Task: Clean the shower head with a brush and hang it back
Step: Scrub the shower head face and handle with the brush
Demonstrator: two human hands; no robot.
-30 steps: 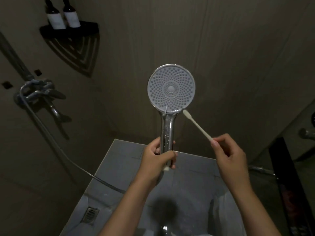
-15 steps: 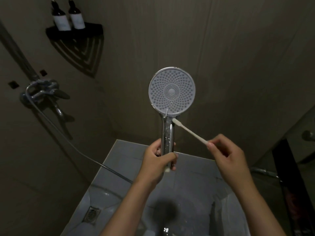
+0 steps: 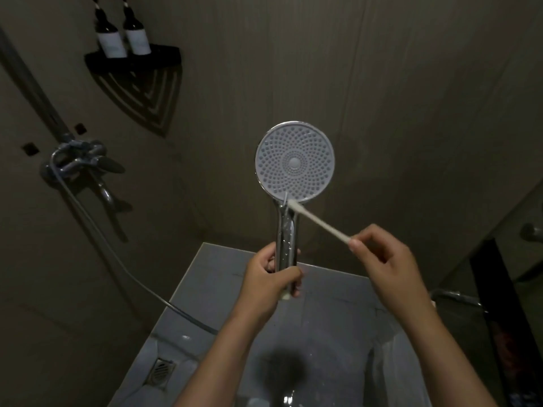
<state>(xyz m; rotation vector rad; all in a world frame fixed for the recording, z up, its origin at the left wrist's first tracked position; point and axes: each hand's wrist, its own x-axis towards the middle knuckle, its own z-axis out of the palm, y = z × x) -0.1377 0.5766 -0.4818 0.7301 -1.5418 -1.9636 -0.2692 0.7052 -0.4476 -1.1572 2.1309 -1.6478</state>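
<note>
At the frame's centre, the left hand (image 3: 271, 279) grips the chrome handle of the upright shower head (image 3: 294, 162). The right hand (image 3: 382, 257) pinches a thin white brush (image 3: 316, 220), its tip touching the disc's lower edge. Open wall surrounds the disc. The hose (image 3: 117, 259) runs lower left from the tap (image 3: 79, 160); two bottles (image 3: 123, 36) stand on a shelf (image 3: 132, 61) upper left.

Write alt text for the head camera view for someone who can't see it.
A left hand holds a chrome shower head upright by its handle while the right hand touches a thin white brush to the lower rim. Behind, two bottles stand on a corner shelf.
</note>
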